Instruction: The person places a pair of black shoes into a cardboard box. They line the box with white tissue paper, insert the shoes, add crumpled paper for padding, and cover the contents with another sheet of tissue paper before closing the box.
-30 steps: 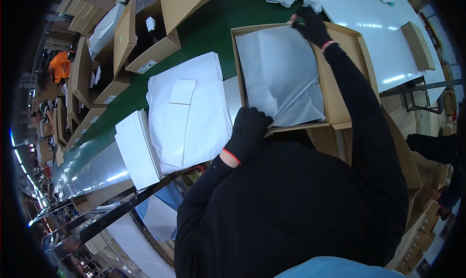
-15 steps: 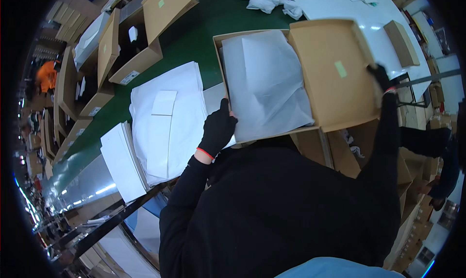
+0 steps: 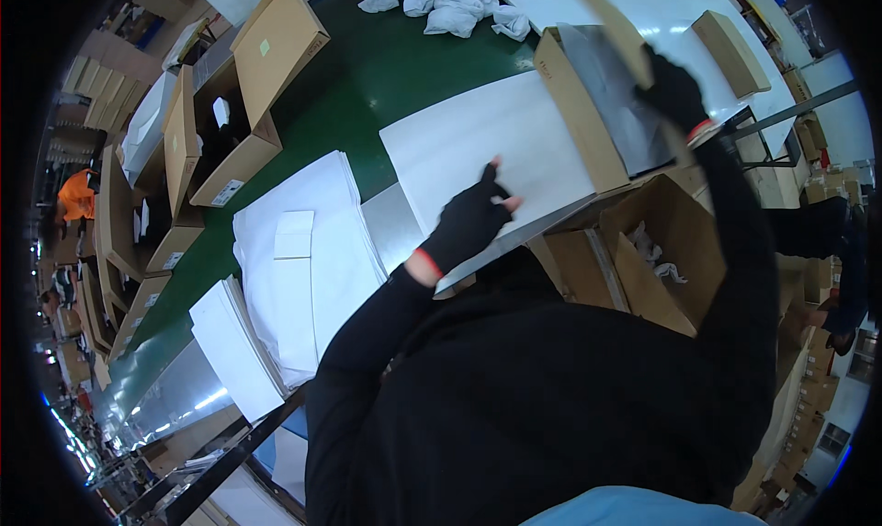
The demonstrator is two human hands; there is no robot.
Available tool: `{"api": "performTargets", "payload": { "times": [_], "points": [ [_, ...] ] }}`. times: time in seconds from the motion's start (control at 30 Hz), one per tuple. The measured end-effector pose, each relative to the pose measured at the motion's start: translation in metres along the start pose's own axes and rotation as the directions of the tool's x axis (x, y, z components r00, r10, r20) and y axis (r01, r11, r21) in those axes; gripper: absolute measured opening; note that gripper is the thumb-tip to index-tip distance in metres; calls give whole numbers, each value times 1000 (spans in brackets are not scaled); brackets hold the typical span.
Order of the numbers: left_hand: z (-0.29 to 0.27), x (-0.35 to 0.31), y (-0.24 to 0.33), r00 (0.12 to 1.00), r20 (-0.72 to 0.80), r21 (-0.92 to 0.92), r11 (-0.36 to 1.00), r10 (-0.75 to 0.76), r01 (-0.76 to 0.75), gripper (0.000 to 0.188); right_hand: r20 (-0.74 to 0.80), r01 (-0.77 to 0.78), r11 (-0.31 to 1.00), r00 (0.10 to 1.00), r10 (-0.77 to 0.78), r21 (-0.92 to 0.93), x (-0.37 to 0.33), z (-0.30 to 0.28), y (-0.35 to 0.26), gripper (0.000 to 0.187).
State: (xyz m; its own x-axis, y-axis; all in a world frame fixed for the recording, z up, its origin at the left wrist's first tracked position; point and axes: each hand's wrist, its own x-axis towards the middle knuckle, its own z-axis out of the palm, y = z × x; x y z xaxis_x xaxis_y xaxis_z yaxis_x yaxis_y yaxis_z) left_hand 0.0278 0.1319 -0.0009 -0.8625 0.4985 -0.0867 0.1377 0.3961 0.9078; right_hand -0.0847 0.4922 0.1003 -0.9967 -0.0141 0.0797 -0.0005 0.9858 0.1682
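A brown cardboard box point(image 3: 581, 122) stands at the right end of the green table, with a translucent whitish sheet point(image 3: 617, 103) inside it. Its lid point(image 3: 614, 30) is raised and smeared by motion. My right hand point(image 3: 675, 90), in a black glove with bare fingertips, is closed on the lid's edge. Left of the box lies a large white sheet point(image 3: 496, 140). Over its near part hovers my gloved left hand point(image 3: 473, 215), thumb and forefinger stretched out, holding nothing.
A stack of white paper point(image 3: 340, 223) with a folded piece on top lies to the left, beside more white sheets point(image 3: 234, 342). Open boxes point(image 3: 234, 177) line the far left. Wrapped white bundles point(image 3: 455, 11) lie at the back. An open carton point(image 3: 675, 241) stands below the table edge.
The box has slid right, uncovering the white sheet. My right hand has swung the lid up from its flat, opened position. My left hand has let go of the box's left side.
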Motion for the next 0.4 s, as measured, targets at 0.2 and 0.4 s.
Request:
{"api": "performTargets", "payload": {
  "times": [0.2, 0.4],
  "points": [
    [-49, -103, -96, 914, -330, -217, 962, -235, 169, 61, -195, 35, 998, 980, -44, -48, -29, 105, -77, 83],
    [-91, -186, -167, 631, -765, 26, 973, -128, 230, 54, -150, 16, 995, 989, -1, 101, -17, 120, -65, 88]
  ]
}}
